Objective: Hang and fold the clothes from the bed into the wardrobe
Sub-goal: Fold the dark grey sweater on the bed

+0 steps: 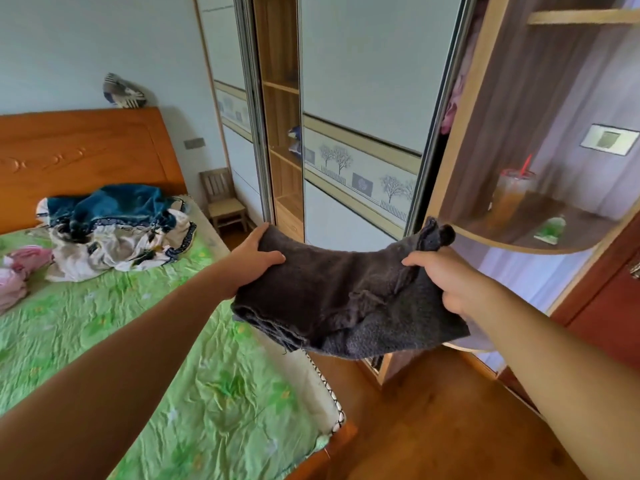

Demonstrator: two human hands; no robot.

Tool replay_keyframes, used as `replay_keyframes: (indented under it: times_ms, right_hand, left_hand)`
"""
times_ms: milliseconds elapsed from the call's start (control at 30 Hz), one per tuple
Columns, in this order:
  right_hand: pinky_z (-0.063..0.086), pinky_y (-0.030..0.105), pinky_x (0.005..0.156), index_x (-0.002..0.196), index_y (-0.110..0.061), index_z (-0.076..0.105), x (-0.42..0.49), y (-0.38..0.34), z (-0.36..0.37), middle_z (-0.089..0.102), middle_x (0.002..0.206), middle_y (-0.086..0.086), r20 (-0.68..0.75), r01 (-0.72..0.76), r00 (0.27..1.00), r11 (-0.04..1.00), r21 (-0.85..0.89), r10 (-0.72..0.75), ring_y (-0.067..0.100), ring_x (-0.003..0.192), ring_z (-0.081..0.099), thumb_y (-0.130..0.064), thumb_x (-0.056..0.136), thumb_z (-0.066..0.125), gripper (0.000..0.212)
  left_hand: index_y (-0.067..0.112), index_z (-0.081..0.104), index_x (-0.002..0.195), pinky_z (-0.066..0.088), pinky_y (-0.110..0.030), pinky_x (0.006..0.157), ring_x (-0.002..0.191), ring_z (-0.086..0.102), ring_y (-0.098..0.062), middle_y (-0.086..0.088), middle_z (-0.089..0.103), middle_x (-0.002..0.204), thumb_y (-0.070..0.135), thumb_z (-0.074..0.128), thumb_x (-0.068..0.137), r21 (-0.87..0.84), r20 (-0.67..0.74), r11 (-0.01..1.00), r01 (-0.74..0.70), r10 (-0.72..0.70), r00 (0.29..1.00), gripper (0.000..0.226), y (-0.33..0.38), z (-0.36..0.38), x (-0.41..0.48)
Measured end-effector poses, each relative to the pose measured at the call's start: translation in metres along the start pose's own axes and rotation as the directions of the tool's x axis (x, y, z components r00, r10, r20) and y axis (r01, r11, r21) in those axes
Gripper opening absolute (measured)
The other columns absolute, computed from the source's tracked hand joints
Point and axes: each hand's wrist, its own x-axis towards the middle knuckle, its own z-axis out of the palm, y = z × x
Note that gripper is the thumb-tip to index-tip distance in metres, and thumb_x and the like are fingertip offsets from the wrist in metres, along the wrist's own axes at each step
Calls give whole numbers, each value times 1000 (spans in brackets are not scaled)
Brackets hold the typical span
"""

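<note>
A folded dark grey knitted garment (339, 299) hangs in the air between the bed and the wardrobe. My left hand (254, 256) grips its left end and my right hand (446, 278) grips its right end. The wardrobe (363, 98) stands ahead with pale sliding doors; a gap between them shows wooden shelves (282, 157). On the bed (104, 341) with a green sheet lie a blue and white heap of clothes (114, 226) near the headboard and pink clothes (17, 271) at the left edge.
A rounded corner shelf (540, 233) at the wardrobe's right end holds a plastic cup with a red straw (512, 192) and a green packet (550, 230). A small wooden chair (223, 202) stands between bed and wardrobe. Wooden floor (433, 427) lies below my hands.
</note>
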Motion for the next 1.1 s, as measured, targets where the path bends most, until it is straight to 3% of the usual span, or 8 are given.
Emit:
replay_keyframes:
  times_ms: [133,267,500,767,933,1000,1100]
  right_hand:
    - [53,39,77,115,-11,63,56,-18,10,71,106,15,50,32,998,999,-34,-30,35,94,69,-24,82,75,37]
    - [52,39,79,105,-13,60,114,-43,24,69,103,15,81,57,995,997,-54,-52,34,92,67,-19,89,71,21]
    - [51,52,98,117,-13,58,205,-86,33,67,111,14,167,74,984,990,-119,-53,35,100,65,-25,85,72,37]
    - [49,51,101,128,-13,53,285,-110,50,62,116,11,301,168,948,968,-184,-108,34,104,61,-26,85,70,47]
    - [50,50,98,104,-14,50,321,-125,63,59,109,11,380,206,919,952,-225,-109,33,101,59,-30,86,69,31]
    - [50,46,96,105,-14,47,331,-129,71,56,105,10,395,231,911,942,-245,-121,31,99,57,-29,89,68,30]
    - [49,45,94,102,-14,47,349,-139,85,55,103,9,415,262,899,929,-261,-137,31,99,56,-28,91,66,25]
  left_hand:
    - [42,20,156,52,-50,99,118,55,-32,-8,40,150,27,68,93,25,-75,1000,8,-6,997,81,8,0,44]
    - [40,16,158,53,-46,94,111,53,-29,-9,37,153,28,65,95,30,-117,999,23,-19,993,81,21,-2,97]
    - [35,17,159,47,-37,84,110,48,-24,-9,35,154,24,63,96,28,-195,998,51,-45,980,78,48,5,168]
    - [34,18,158,48,-40,94,126,49,-31,-8,36,155,27,65,94,25,-370,990,137,-118,921,80,52,15,206]
    - [31,17,159,43,-34,89,130,47,-31,-8,34,157,25,64,96,32,-483,986,166,-130,866,79,59,20,215]
    - [32,16,159,44,-34,89,132,46,-31,-7,33,158,26,64,95,30,-509,982,187,-146,849,80,61,19,218]
    - [35,18,159,50,-34,81,119,53,-30,-8,37,154,28,64,95,7,-525,979,206,-171,834,79,61,12,231]
